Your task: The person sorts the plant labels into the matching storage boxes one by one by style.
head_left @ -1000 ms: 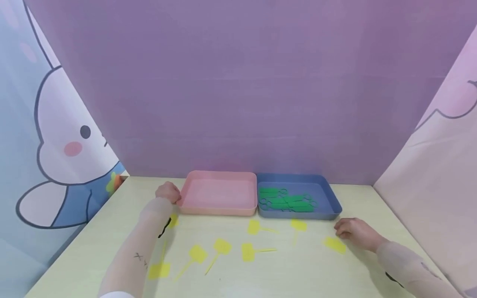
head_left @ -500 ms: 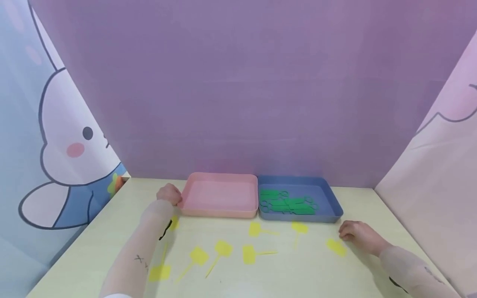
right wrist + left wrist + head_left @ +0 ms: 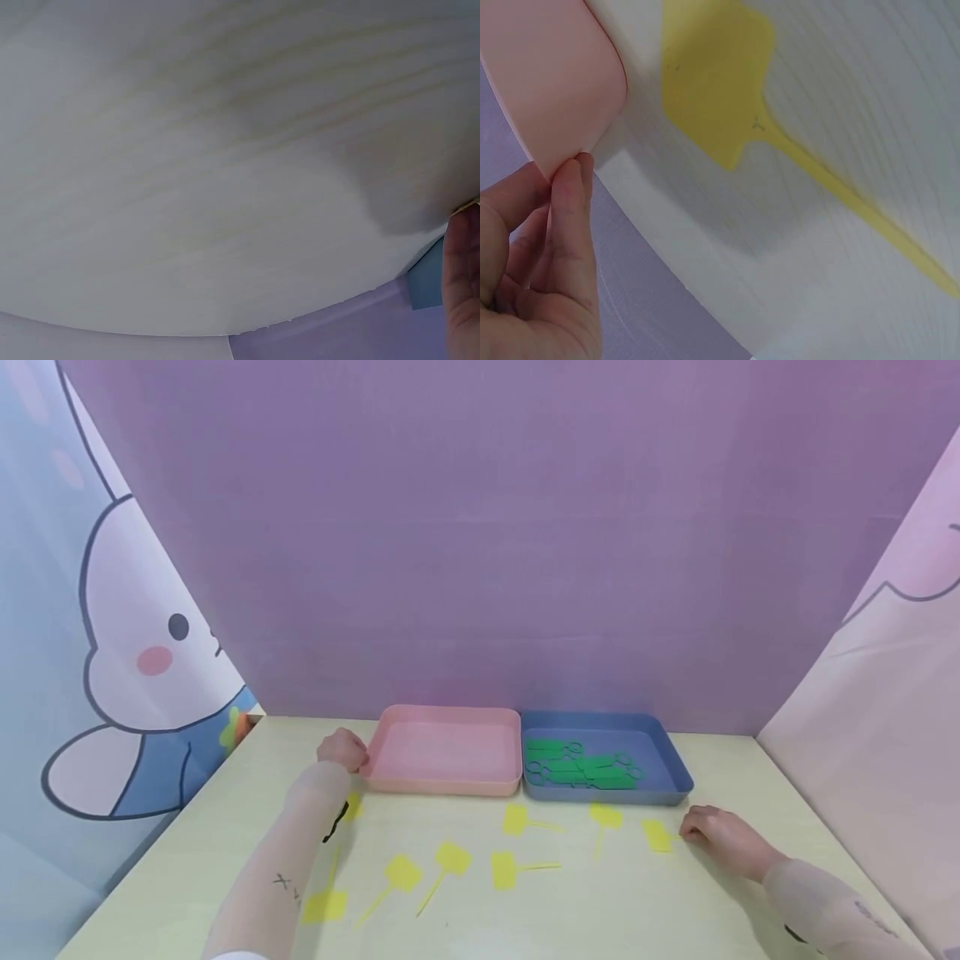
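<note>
In the head view my left hand (image 3: 342,750) is at the left side of the pink tray (image 3: 446,787). The left wrist view shows its thumb and fingers pinching the tray's rim (image 3: 546,169), near a yellow plant label (image 3: 720,71) lying flat. To the right, my right hand (image 3: 726,841) pinches the thin stem of another yellow plant label (image 3: 657,836), whose broad head points left, low over the table. In the right wrist view only part of the right hand (image 3: 463,277) shows, with a sliver of yellow at its fingertips.
Beside the pink tray stands a blue tray (image 3: 660,793) holding several flat green pieces with ring ends (image 3: 611,772). Several yellow plant labels (image 3: 504,870) lie spread on the pale wooden table (image 3: 570,918). A purple panel (image 3: 480,543) rises behind, with printed cloths (image 3: 142,610) at the sides.
The yellow plant label at my right hand has swung round and shifted slightly up and left, its stem now visible at the fingers. The left hand stays at the pink tray.
</note>
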Motion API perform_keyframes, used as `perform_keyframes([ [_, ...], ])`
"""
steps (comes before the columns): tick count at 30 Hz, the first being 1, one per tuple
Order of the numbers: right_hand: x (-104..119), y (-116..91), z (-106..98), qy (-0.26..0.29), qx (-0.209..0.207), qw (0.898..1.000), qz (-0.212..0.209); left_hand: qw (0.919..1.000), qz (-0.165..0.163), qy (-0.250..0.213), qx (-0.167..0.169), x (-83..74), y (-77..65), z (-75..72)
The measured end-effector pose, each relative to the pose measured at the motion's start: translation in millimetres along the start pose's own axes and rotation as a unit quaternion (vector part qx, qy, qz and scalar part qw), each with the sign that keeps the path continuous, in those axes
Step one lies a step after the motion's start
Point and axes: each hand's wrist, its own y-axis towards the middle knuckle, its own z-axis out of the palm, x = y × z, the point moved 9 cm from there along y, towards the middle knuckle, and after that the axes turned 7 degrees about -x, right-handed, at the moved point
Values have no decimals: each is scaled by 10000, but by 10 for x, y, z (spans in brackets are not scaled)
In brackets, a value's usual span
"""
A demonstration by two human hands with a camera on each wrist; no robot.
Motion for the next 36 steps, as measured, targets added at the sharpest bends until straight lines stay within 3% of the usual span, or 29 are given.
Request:
perform_keyframes([
  [16,82,32,51,310,669,9964,408,9999,-34,-113,-18,-31,-65,-63],
  [22,63,18,82,539,931,9893,986,10000,-16,-67,24,-35,-67,-60],
  [27,18,9,125,946,1093,9757,1645,10000,16,0,53,-30,-56,-49],
  [36,58,28,170,995,1089,9714,1860,9999,-66,-116,107,11,-32,-19],
])
